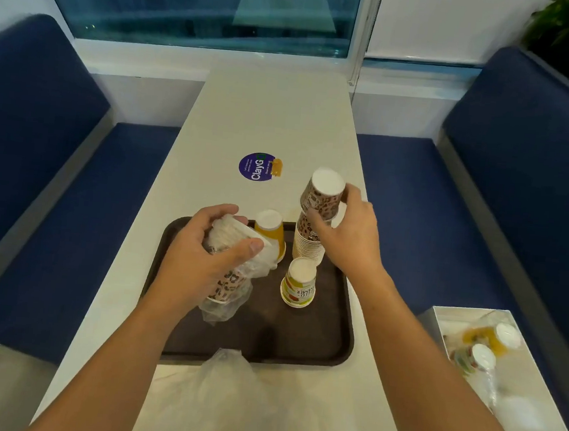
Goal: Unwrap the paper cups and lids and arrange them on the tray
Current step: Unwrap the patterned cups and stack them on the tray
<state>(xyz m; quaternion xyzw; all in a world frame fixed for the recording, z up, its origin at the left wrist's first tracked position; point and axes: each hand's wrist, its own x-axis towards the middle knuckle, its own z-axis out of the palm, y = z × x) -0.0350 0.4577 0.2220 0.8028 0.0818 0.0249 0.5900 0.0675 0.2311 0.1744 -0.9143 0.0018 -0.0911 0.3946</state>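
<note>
A: Brown cup (322, 194) is pinched by right hand (346, 234), tilted, at the top of the stack (307, 248) by the tray's (316, 342) far right corner. Wrapped sleeve (228, 289) is gripped by left hand (204, 253).
B: Stack is tall; could be toppled if nudged sideways.

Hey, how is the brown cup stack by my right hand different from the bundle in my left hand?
The brown stack is bare; the bundle is wrapped in clear plastic. The brown stack stands base-up on the tray, its top cups tilted in the right hand; the bundle is held slanted above the tray by the left hand. Both show a brown patterned print.
</note>
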